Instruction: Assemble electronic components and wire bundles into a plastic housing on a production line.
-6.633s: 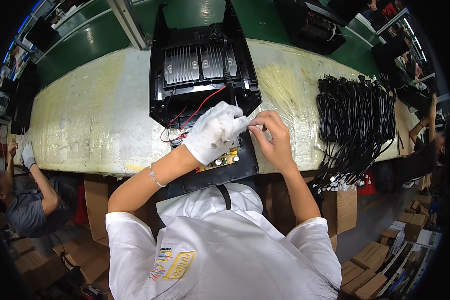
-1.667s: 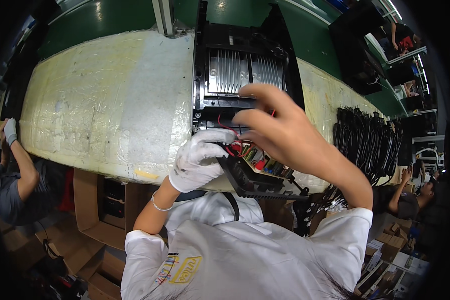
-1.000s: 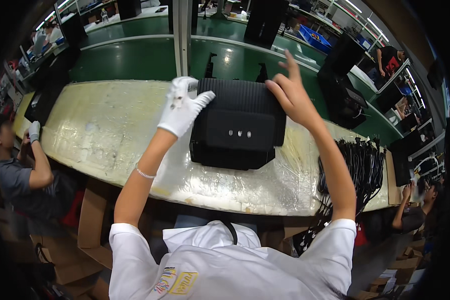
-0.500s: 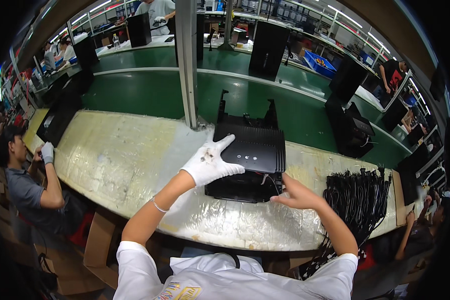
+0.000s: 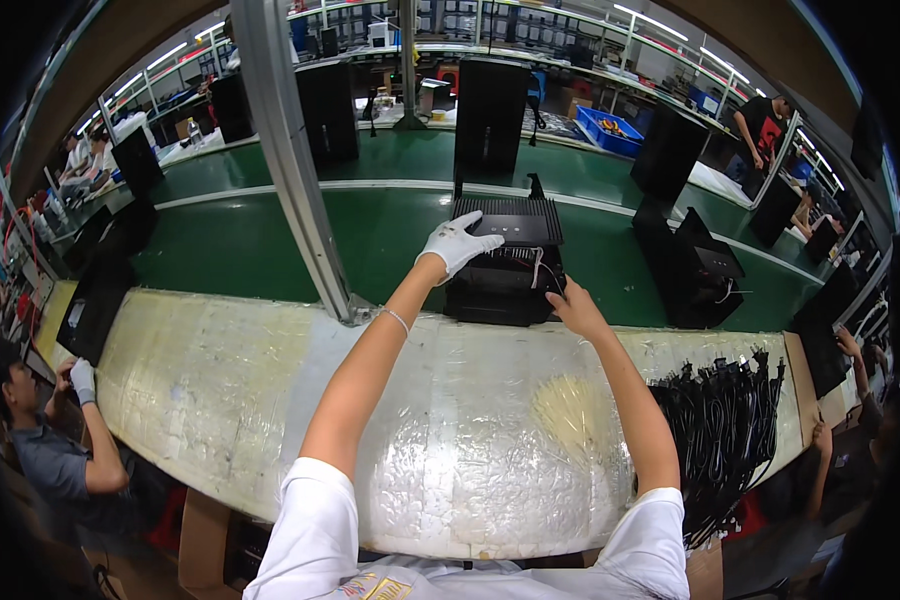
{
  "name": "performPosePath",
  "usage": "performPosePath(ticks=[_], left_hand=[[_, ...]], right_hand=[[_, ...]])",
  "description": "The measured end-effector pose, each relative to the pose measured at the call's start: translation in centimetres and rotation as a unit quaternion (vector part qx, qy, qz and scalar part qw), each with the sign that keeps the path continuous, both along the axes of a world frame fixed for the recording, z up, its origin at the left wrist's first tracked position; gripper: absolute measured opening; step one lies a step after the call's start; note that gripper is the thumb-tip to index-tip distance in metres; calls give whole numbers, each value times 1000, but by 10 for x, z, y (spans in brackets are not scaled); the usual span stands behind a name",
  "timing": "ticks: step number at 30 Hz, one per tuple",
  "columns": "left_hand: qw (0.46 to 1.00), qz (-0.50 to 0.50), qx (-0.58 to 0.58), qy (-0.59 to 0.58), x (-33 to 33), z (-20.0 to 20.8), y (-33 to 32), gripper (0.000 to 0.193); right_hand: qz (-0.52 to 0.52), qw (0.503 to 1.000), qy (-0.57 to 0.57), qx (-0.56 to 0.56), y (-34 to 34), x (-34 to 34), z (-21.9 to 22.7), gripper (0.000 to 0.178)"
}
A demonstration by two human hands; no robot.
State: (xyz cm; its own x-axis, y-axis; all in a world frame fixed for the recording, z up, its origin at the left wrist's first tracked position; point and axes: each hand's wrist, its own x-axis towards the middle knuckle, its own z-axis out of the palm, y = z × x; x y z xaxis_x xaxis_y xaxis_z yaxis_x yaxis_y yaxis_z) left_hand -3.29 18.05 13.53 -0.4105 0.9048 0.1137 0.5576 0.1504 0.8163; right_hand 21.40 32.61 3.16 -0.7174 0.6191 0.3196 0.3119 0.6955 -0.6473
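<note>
A black computer case (image 5: 495,297) lies on the green conveyor belt, at the near edge by the table. Its ribbed panel (image 5: 530,222) is on top, and thin wires show in the gap below it. My left hand (image 5: 457,245), in a white glove, grips the panel's left side with thumb and fingers apart. My bare right hand (image 5: 576,308) holds the case's near right corner, with the thumb in front and the other fingers partly hidden along the side.
A metal post (image 5: 288,160) stands left of the case. Pale cable ties (image 5: 567,415) and a heap of black power cords (image 5: 720,430) lie on the plastic-covered table (image 5: 420,430). Another open black case (image 5: 695,265) sits right on the belt. A co-worker (image 5: 60,430) sits at left.
Both hands have moved the case away from me, off the table and onto the green belt. The pale cable ties now show on the table.
</note>
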Motion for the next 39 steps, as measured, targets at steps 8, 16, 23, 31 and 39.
performPosePath(ticks=[8,16,23,31,39], left_hand=[[989,95,97,61,22,-37,-4,84],[996,3,-22,89,56,-122,-78,71],[918,88,-113,371,70,-150,-81,62],[923,102,-124,351,57,-143,-67,51],[930,115,-38,347,51,-156,-70,39]], right_hand=[[-193,951,101,219,-51,-4,2,62],[-77,976,10,201,-148,-25,-6,60],[-48,987,-97,117,-176,-77,-45,49],[-141,980,-22,136,-172,-94,-62,47],[-161,968,-45,185,-169,-101,-64,47]])
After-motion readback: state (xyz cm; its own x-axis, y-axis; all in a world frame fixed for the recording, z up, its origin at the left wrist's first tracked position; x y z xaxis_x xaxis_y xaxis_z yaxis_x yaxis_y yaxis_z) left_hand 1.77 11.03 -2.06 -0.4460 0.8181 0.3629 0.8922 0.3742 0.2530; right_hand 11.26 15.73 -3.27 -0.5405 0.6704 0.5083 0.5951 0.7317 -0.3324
